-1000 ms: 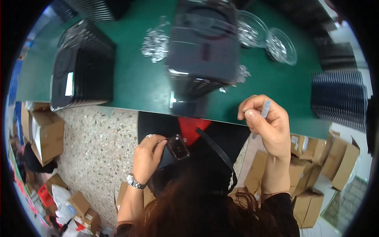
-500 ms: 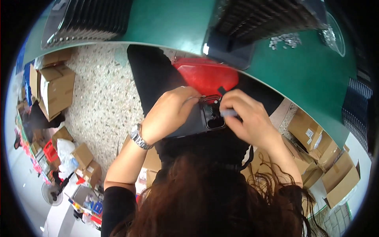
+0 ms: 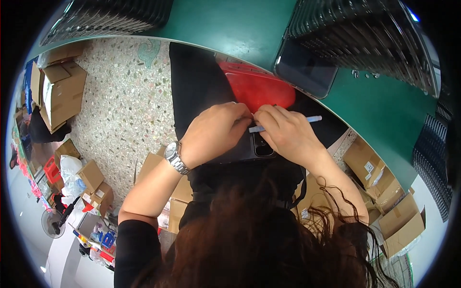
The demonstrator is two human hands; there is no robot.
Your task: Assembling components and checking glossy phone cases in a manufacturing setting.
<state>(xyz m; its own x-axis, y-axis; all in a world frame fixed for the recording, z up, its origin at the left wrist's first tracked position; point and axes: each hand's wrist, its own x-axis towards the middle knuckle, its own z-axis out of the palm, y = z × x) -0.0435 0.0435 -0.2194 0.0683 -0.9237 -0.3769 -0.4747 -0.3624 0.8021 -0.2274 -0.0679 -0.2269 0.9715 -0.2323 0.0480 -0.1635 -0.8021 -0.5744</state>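
Observation:
A black phone case (image 3: 238, 152) with a large camera frame at its right end lies over my lap. My left hand (image 3: 211, 129) is closed over its far edge, fingertips pinched near the corner. My right hand (image 3: 290, 132) is also closed, with a slim pale pen-shaped stick (image 3: 314, 119) lying across its fingers, both ends sticking out. The fingertips of both hands meet at the far side of the case. Whatever small part they may pinch there is hidden by the fingers.
Ahead is a green table (image 3: 221, 24) with tall stacks of black phone cases (image 3: 355, 38) and small shiny pieces (image 3: 366, 74). A red stool (image 3: 259, 86) shows between my legs. Cardboard boxes (image 3: 65, 93) stand on the speckled floor at left, others (image 3: 367, 165) at right.
My right hand has moved left and in to meet my left fingertips, covering the upper camera frame. The stick has turned to lie across the fingers. The whole view has shifted slightly.

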